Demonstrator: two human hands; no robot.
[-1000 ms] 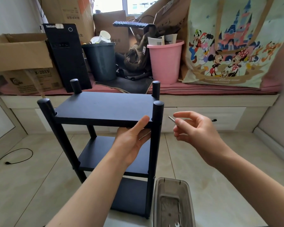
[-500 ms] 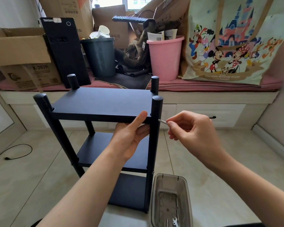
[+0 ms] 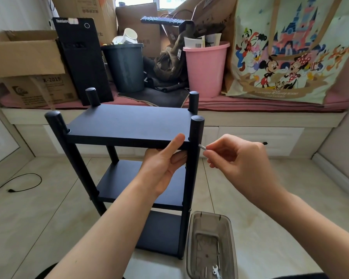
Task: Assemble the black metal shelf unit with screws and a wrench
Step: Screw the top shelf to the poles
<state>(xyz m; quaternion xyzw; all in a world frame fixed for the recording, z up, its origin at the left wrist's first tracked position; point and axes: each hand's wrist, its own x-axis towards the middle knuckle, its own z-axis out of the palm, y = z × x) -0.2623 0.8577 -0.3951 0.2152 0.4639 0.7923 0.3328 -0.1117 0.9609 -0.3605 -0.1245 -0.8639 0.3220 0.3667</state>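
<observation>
Since a second ago the right hand [image 3: 236, 158] has carried its screw [image 3: 201, 147] leftward, from open air to the near right post [image 3: 193, 158] of the shelf unit [image 3: 127, 125]; the screw tip now sits at the post's side, level with the top shelf edge. I judge that the screw is about to be started into a hole there (the hole itself is hidden by the tip), so the wrench step for this joint is not yet begun.

From the head view, the only one: the right hand pinches the slim, bright metal screw between thumb and fingertips, the other fingers loosely curled. The left hand [image 3: 163, 164] grips the front edge of the top shelf just beside the same post, thumb laid up over the edge, fingers tucked beneath, steadying it.

The unit stands upright on the pale, glossy tiled floor [image 3: 38, 218], directly before the person: three flat, matte black boards and four round black posts with capped tops. Just beside its near right foot lies a translucent smoky plastic tray [image 3: 230, 234], rectangular with rounded corners, holding a small silvery wrench [image 3: 215, 269] and a few thin screws. Behind, on a cushioned bench, a pink bucket [image 3: 206, 71] is smooth and tapered.
</observation>
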